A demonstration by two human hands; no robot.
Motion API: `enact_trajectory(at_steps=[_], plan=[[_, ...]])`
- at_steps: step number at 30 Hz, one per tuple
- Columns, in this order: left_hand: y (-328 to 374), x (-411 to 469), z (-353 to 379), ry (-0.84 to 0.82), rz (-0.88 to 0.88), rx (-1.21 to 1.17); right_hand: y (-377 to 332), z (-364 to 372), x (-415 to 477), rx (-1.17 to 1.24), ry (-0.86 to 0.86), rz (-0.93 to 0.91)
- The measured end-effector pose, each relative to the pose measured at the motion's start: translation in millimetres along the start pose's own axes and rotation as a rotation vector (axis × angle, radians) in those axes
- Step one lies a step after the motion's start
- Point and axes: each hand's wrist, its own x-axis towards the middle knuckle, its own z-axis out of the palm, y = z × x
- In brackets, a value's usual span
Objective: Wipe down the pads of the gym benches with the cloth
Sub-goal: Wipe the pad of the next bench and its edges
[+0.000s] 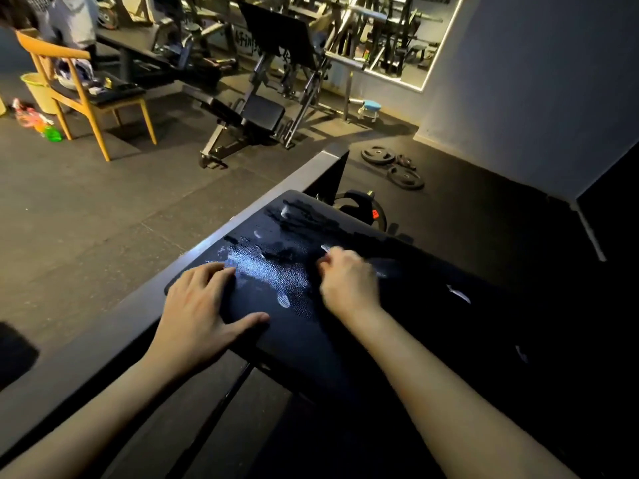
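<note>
While the left hand point(204, 302) lies flat on the pad point(311, 333), the right hand point(347, 280) blurs mid-pad, grip unreadable.

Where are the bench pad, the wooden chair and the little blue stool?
Bench pad point(273, 271): head view, the shiny streaked patch on its top.
Wooden chair point(52, 47): head view, the top rail of its backrest.
Blue stool point(371, 106): head view, its round blue seat.

Head view, one camera.
It looks forward and down, close over the dark pad point(311, 326), gym floor point(86, 209) beyond.
</note>
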Motion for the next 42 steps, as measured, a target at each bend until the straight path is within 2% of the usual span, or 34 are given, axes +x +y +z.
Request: enact_trajectory(at_steps=[2,4,5,9,12,14,16,18,19,20,21,24,26,28,31,33,34,35,38,39,40,42], plan=[[-8,-2,2,-0.003,-0.011,0.009,-33,11,-39,-0.002,-0.012,-0.28],[-16,-3,2,-0.017,-0.017,0.041,-19,15,-56,-0.016,-0.023,-0.425],[-19,-2,0,-0.042,-0.018,0.066,0,10,-49,-0.028,-0.004,-0.393],[-25,2,-11,-0.136,-0.073,0.108,75,-21,32,-0.212,0.033,0.04],[-25,4,-12,-0.143,-0.101,0.087,43,-15,70,-0.165,0.04,0.124],[-24,3,-14,-0.138,-0.107,0.073,-16,8,57,-0.085,0.005,0.021],[-23,1,-15,-0.13,-0.096,0.073,-70,27,4,-0.048,-0.006,-0.285],[-25,-1,-18,-0.118,-0.079,0.077,-76,35,-39,0.009,-0.045,-0.509],[-26,-2,-18,-0.123,-0.073,0.077,-59,35,-40,0.031,-0.039,-0.551],[-28,-2,-18,-0.132,-0.062,0.077,-37,32,-29,-0.001,0.006,-0.532],[-30,-2,-17,-0.135,-0.055,0.075,-14,23,-10,-0.069,0.019,-0.436],[-33,-2,-15,-0.123,-0.056,0.065,50,-2,73,-0.258,0.075,-0.063],[-33,-1,-15,-0.123,-0.062,0.068,47,-7,105,-0.261,0.07,0.061],[-33,-1,-16,-0.134,-0.068,0.071,10,6,100,-0.182,0.074,0.025],[-31,-2,-18,-0.141,-0.067,0.067,-46,34,21,-0.073,0.017,-0.341],[-31,-3,-18,-0.134,-0.07,0.066,-35,40,-16,-0.018,-0.02,-0.512],[-30,-3,-18,-0.133,-0.067,0.064,-17,34,-8,-0.036,-0.004,-0.522],[-30,-3,-18,-0.135,-0.062,0.063,2,24,12,-0.117,0.032,-0.449],[-31,-1,-17,-0.134,-0.06,0.064,57,-10,93,-0.336,0.035,-0.03],[-31,-1,-18,-0.139,-0.059,0.069,60,-15,109,-0.329,0.035,0.051],[-31,-1,-17,-0.146,-0.061,0.072,50,-14,113,-0.276,0.042,0.09],[-32,-1,-17,-0.145,-0.07,0.07,2,6,89,-0.144,0.012,-0.027]])
